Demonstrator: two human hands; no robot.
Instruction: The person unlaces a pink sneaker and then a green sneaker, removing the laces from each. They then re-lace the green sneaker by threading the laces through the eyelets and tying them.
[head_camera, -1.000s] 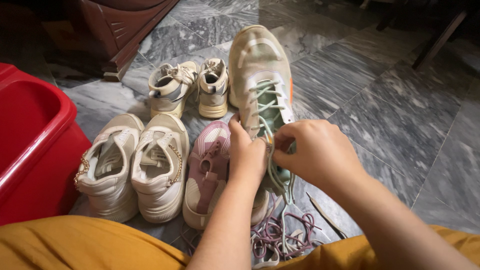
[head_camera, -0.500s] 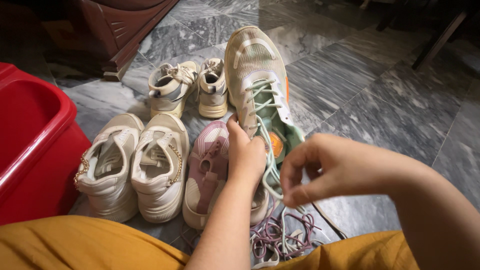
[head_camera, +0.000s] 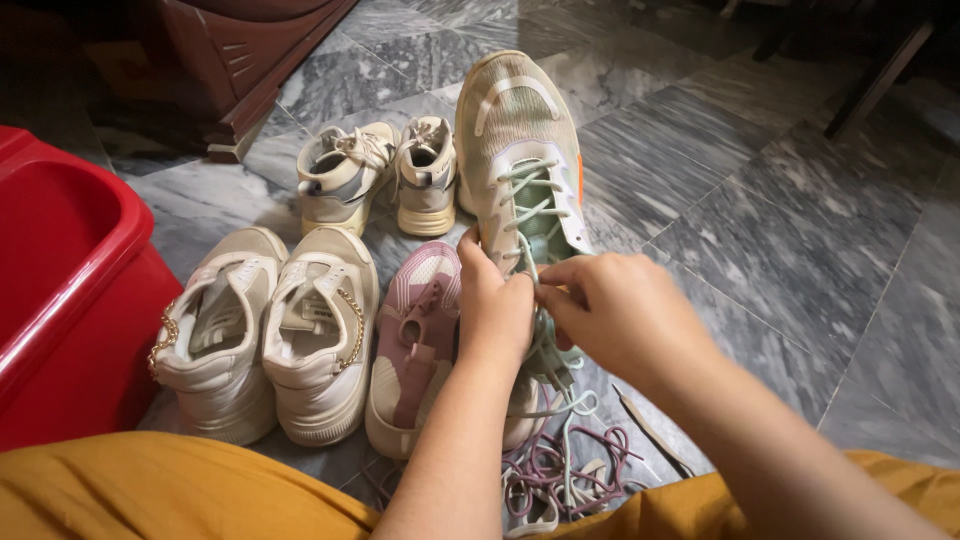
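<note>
At the far left I'm seeing a red tub (head_camera: 60, 260) sitting on the marble floor (head_camera: 780, 200), then a cream pair of shoes (head_camera: 265, 330) and a smaller beige pair (head_camera: 380, 175) behind them. A pink shoe (head_camera: 415, 340) is lying beside my left hand (head_camera: 495, 310), whose grip is closing around the side of the green sneaker (head_camera: 520, 150). My right hand (head_camera: 615, 310) is pinching the sneaker's mint lace (head_camera: 530, 215) narrowly. Purple laces (head_camera: 570, 465) are lying tangled below.
</note>
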